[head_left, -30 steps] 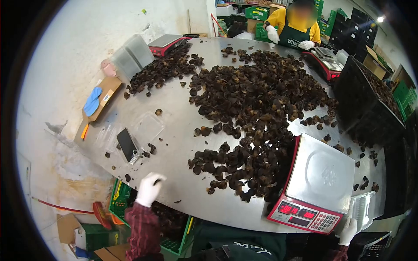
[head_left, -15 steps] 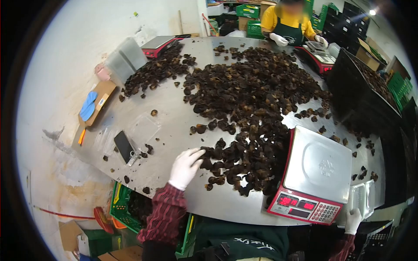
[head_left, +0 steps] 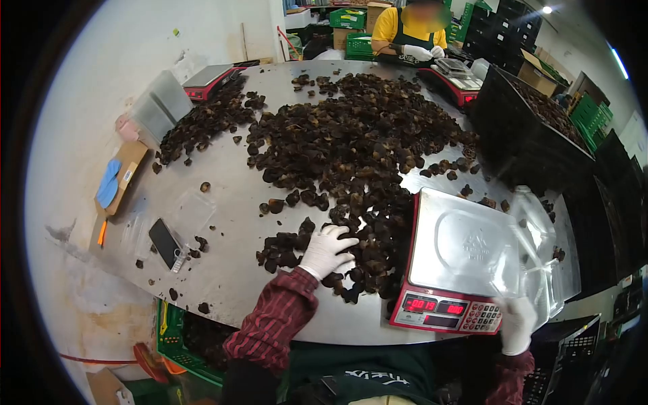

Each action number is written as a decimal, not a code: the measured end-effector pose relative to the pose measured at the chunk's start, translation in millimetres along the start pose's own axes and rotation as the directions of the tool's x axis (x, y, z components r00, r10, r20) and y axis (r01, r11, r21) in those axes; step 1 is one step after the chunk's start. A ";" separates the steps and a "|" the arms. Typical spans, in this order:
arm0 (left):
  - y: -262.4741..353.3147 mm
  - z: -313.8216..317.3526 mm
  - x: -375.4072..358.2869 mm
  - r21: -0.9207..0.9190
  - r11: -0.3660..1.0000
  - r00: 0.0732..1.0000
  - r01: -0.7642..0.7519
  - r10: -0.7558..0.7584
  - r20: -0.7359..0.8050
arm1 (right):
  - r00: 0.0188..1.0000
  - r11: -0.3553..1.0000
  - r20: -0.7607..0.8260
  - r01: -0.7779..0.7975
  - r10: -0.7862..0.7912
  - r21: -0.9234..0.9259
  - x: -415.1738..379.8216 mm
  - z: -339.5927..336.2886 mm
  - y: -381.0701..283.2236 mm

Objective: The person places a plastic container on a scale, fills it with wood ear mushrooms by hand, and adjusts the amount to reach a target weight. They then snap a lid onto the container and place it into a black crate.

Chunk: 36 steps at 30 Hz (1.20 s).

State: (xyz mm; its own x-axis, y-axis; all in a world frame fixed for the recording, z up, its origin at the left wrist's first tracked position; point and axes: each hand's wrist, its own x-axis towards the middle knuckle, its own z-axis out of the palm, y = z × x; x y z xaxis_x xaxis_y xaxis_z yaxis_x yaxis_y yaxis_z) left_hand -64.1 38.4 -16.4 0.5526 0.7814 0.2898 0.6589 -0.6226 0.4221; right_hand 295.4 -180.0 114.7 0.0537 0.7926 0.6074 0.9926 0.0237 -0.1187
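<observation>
My left hand (head_left: 329,252), in a white glove, rests on the near edge of a pile of dark brown, mushroom-like pieces (head_left: 364,135). Its fingers are spread and partly curled over the pieces. My right hand (head_left: 518,325), also gloved and smeared by motion, is at the lower right corner of a digital scale (head_left: 466,243). It appears closed on the edge of a clear plastic box (head_left: 536,246), blurred beside the scale's plate. The scale has a bare metal plate and lit red digits.
A phone (head_left: 164,243) and clear plastic sheets lie on the left of the metal table (head_left: 223,283). A tall black crate (head_left: 526,131) stands at right. Across the table, a gloved person (head_left: 412,40) works beside another scale (head_left: 459,81). A green crate (head_left: 165,331) sits below.
My left hand has moved right, onto the pieces. My right hand has come up and left toward the scale, with the clear box raised beside it. The view has shifted right.
</observation>
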 end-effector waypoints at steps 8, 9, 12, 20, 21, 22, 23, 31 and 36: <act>-1.6 -14.7 -4.5 0.017 0.999 0.999 0.031 -0.031 0.021 | 0.983 0.992 0.185 -0.013 -0.010 0.123 16.5 6.4 -37.1; 1.9 -13.2 -4.6 0.046 0.999 1.000 0.015 -0.016 0.017 | 0.982 0.992 0.182 -0.070 0.050 0.106 14.4 0.6 -32.0; 20.1 -12.5 0.4 0.137 0.990 0.999 -0.036 0.033 0.028 | 0.987 0.985 0.023 -0.159 0.158 0.072 6.7 3.3 -15.8; 33.6 -29.8 -9.8 0.071 0.997 0.998 -0.040 0.043 -0.037 | 0.956 0.958 -0.081 -0.274 0.280 0.085 -8.3 11.3 0.0; 37.7 -46.9 -18.4 0.050 0.998 0.997 -0.027 0.031 -0.073 | 0.933 0.937 -0.106 -0.334 0.344 0.106 -11.5 12.8 5.7; 38.3 -62.5 -31.1 0.072 0.997 0.991 -0.016 0.025 -0.131 | 0.932 0.936 -0.104 -0.336 0.347 0.108 -13.9 13.4 10.6; 37.7 -82.6 -44.9 0.118 0.993 0.984 -0.003 0.024 -0.178 | 0.914 0.919 -0.112 -0.378 0.389 0.107 -16.3 13.8 15.6; -34.4 -171.5 -262.5 0.572 0.507 0.673 0.645 -0.731 -0.111 | 0.827 0.817 -0.019 -0.552 0.562 0.164 -29.7 21.5 41.8; 1.3 -140.9 -192.9 0.411 0.698 0.794 0.586 -0.595 -0.120 | 0.826 0.817 -0.019 -0.553 0.563 0.165 -21.5 26.9 34.6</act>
State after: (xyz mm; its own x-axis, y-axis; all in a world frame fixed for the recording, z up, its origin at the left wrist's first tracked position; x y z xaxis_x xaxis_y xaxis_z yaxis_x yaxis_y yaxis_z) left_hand -241.7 -107.1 49.3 -0.0145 0.9965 0.0822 0.9938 0.0053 0.1112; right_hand 325.6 -179.8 76.5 0.6057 0.6564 0.4496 0.7629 -0.3187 -0.5625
